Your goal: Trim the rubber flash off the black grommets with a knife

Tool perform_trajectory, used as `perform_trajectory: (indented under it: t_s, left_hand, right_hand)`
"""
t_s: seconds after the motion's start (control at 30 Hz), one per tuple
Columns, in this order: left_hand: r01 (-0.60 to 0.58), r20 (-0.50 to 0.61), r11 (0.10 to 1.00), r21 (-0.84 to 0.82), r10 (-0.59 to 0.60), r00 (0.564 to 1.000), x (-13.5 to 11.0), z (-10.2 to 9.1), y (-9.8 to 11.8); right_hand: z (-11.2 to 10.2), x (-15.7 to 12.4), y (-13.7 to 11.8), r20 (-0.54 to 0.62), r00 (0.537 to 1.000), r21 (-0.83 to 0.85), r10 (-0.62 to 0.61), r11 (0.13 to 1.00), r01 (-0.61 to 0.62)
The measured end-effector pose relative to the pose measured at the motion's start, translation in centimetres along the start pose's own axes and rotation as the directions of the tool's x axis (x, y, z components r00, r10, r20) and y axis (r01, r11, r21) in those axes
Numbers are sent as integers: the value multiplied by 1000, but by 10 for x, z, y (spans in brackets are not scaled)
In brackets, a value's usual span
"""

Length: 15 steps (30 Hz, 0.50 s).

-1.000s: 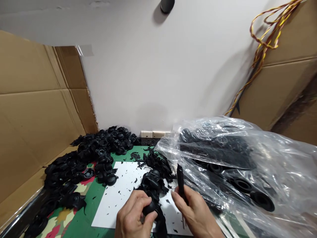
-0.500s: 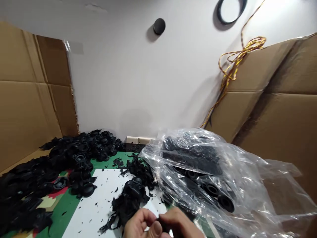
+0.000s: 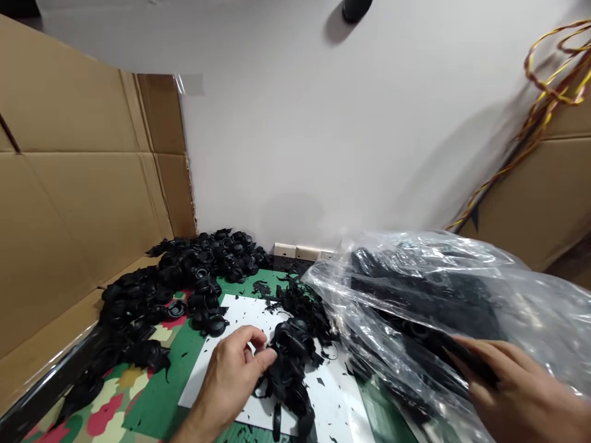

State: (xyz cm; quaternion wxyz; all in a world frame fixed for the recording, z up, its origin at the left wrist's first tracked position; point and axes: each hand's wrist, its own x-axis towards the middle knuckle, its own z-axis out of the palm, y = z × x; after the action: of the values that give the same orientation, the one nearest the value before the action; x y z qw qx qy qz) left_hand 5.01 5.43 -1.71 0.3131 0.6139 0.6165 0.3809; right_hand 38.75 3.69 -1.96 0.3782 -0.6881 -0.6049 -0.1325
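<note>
My left hand [image 3: 233, 369] is over a white board [image 3: 203, 375], thumb and forefinger slightly apart. Its thumb tip meets the edge of a heap of black rubber parts [image 3: 293, 344], ribbed and round with ragged scraps. I see nothing held in it, though its lower fingers are partly hidden. On the right, my right hand [image 3: 521, 381] grips a long dark rubber piece [image 3: 471, 357], slightly blurred, at the mouth of a clear plastic bag [image 3: 530, 295]. More black ring-ended parts [image 3: 418, 329] lie inside the bag.
A large pile of black rubber parts [image 3: 198, 271] spreads across the left back. Torn black scraps [image 3: 305, 304] lie beside the bag. Cardboard panels [image 3: 83, 197] stand at left and right. Yellow-brown twisted wire [image 3: 545, 117] hangs at right; wall sockets [image 3: 307, 253] sit behind.
Both hands were together at the lower middle around a small dark item. They have parted: the left to the heap, the right to the bag. The view has swung left.
</note>
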Motion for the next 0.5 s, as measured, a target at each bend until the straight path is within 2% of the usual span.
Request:
perform_trajectory:
  t_s: [0.07, 0.13, 0.23, 0.3, 0.33, 0.37, 0.4, 0.43, 0.47, 0.5]
  left_hand:
    - [-4, 53, 991, 131, -3, 999, -4, 5, 1]
    - [-56, 62, 966, 250, 42, 997, -5, 9, 0]
    - [-123, 26, 928, 351, 122, 992, -2, 5, -7]
    - [-139, -71, 917, 374, 178, 981, 0, 1, -11]
    - [-170, -158, 908, 384, 246, 956, -1, -1, -11]
    - [-230, -254, 888, 397, 347, 903, -3, -1, -11]
    - [-310, -319, 855, 416, 456, 831, -7, 0, -9]
    - [-391, -326, 813, 432, 544, 773, -12, 3, -7]
    - [-467, -258, 770, 435, 603, 755, -17, 7, -5]
    - [-518, -138, 737, 434, 623, 770, -22, 13, -4]
  right_hand:
    - [-2, -11, -31, 9, 1000, 133, -13, 991, 12]
    - [-2, -17, -64, 119, 990, 380, -81, 925, 30]
    - [3, -17, -102, 262, 962, 609, -83, 787, -98]
    - [9, -13, -117, 326, 943, 688, -73, 702, -184]
    - [12, -11, -122, 354, 934, 707, -51, 668, -231]
    - [15, -9, -126, 378, 925, 718, -31, 641, -271]
    - [18, -7, -128, 395, 918, 725, -19, 621, -299]
    - [21, -6, -131, 407, 913, 729, -14, 607, -316]
    - [24, -5, -133, 410, 912, 739, -21, 594, -319]
    - [28, -5, -134, 402, 915, 754, -31, 577, -312]
